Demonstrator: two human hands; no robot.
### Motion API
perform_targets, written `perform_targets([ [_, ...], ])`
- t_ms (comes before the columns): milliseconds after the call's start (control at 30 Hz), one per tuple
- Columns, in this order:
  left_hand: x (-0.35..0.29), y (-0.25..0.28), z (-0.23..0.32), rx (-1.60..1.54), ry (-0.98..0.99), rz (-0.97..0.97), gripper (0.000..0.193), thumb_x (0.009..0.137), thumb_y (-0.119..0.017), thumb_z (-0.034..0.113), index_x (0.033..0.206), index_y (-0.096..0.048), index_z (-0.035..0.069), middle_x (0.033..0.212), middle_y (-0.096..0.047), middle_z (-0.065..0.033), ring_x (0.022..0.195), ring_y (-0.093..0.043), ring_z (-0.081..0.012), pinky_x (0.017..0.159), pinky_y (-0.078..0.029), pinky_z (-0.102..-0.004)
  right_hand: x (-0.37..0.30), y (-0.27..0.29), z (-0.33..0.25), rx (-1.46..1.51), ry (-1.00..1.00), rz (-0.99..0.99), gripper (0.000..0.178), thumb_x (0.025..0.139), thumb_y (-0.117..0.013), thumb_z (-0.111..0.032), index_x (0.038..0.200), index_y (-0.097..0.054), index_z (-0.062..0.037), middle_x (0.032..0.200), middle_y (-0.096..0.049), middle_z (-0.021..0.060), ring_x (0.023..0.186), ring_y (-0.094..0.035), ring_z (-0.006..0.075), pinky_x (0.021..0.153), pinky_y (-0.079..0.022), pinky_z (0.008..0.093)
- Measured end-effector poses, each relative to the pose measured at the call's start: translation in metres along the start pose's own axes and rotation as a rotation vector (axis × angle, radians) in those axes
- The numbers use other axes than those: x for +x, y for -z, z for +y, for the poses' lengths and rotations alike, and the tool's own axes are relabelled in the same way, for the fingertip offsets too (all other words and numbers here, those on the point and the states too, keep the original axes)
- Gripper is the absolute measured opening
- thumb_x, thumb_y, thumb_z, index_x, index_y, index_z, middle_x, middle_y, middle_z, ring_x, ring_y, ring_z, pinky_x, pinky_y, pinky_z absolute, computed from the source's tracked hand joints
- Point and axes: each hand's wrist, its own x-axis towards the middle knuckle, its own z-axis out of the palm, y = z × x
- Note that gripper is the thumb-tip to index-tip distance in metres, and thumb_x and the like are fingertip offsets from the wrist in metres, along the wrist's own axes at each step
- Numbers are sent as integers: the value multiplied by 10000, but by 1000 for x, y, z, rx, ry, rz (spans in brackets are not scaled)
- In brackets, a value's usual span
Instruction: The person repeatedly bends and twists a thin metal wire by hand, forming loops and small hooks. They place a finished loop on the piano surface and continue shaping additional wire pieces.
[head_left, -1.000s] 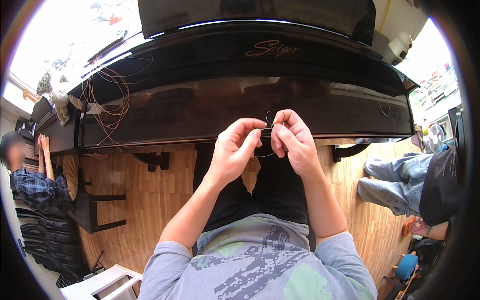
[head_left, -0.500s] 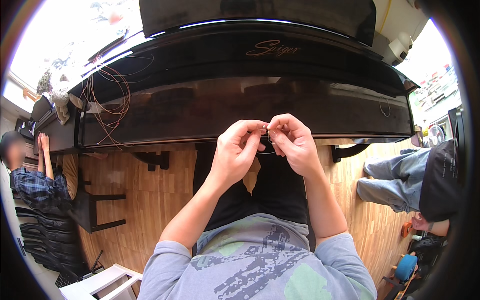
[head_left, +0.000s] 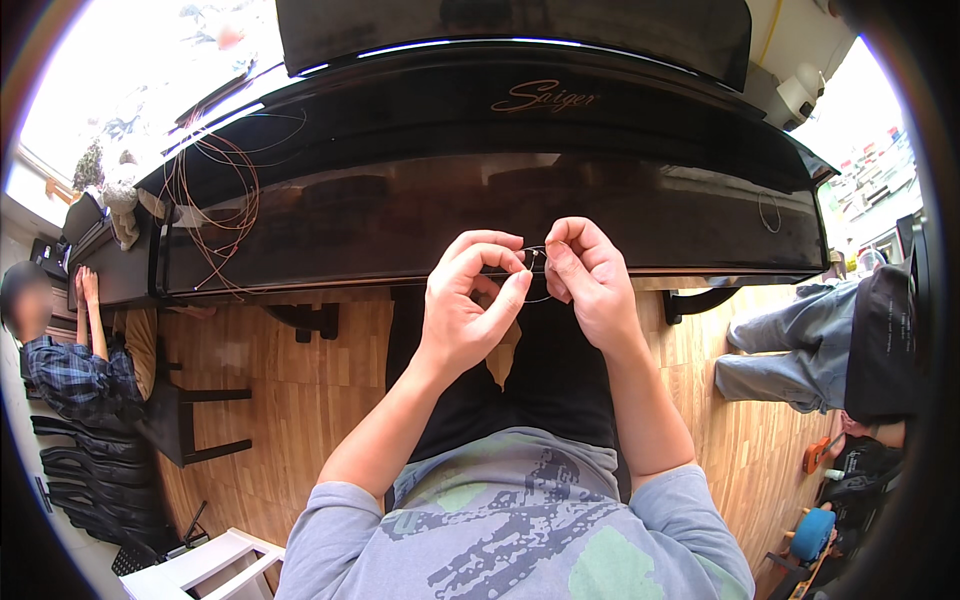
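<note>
A thin metal instrument string (head_left: 535, 299), bent into a small loop, runs between my two hands just in front of the piano's near edge. My left hand (head_left: 470, 300) is curled, thumb and forefinger tips close together, holding the left side of the loop. My right hand (head_left: 592, 282) pinches the loop's other side between thumb and forefinger. A small pale bit, perhaps the string's end, shows in the gap between the hands. The curled fingers hide where the string passes inside them.
Loose copper-coloured strings (head_left: 250, 195) lie on the left of the black piano (head_left: 400, 225); a small wire loop (head_left: 769, 212) lies at its right. A seated person (head_left: 85, 370) is at the left, another person in jeans (head_left: 790, 345) stands right. A white stool (head_left: 215, 565) is lower left.
My hands have moved a little apart, and more of the looped string shows between them. The person at the right has shifted slightly.
</note>
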Motion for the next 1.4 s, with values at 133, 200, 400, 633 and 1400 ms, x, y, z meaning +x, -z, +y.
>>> perform_targets([
  [133, 0, 1, 4, 29, -5, -10, 33, 828, -637, 0, 849, -611, 2, 1132, -566, -118, 984, -619, -159, 693, -504, -211, 3, -1, -1, 63, 19, 35, 53, 983, -495, -90, 1018, -517, -57, 755, -465, -56, 588, -371, 6, 515, -303, 172],
  [200, 0, 1, 6, 62, -21, -1, 34, 822, -633, -8, 847, -611, 0, 1127, -571, -123, 978, -619, -160, 693, -501, -215, 3, -2, -2, 59, 28, 50, 53, 983, -493, -89, 1020, -515, -57, 753, -464, -55, 585, -373, 6, 512, -304, 174],
  [400, 2, 3, 2, 212, -135, 36, 40, 807, -623, -25, 836, -604, -5, 1101, -593, -129, 938, -616, -152, 707, -494, -226, 3, -5, -4, 98, 54, 68, 59, 974, -484, -56, 1025, -512, -51, 754, -467, -37, 578, -383, 22, 504, -309, 184],
  [633, 4, 9, -5, 190, -90, 94, 55, 785, -631, -30, 799, -585, -4, 1005, -629, -112, 850, -615, -126, 704, -495, -241, 4, -1, -17, 312, 24, 54, 128, 960, -459, -43, 1070, -522, -29, 751, -477, -2, 557, -396, 51, 491, -306, 197],
  [1400, 4, 26, -7, -690, 212, 25, 53, 884, -594, 89, 848, -582, 52, 905, -618, -47, 788, -552, -75, 685, -445, -218, 3, -5, -15, -143, -117, 15, 170, 935, -556, -67, 1062, -639, 10, 689, -516, -55, 535, -372, 4, 480, -308, 167],
])
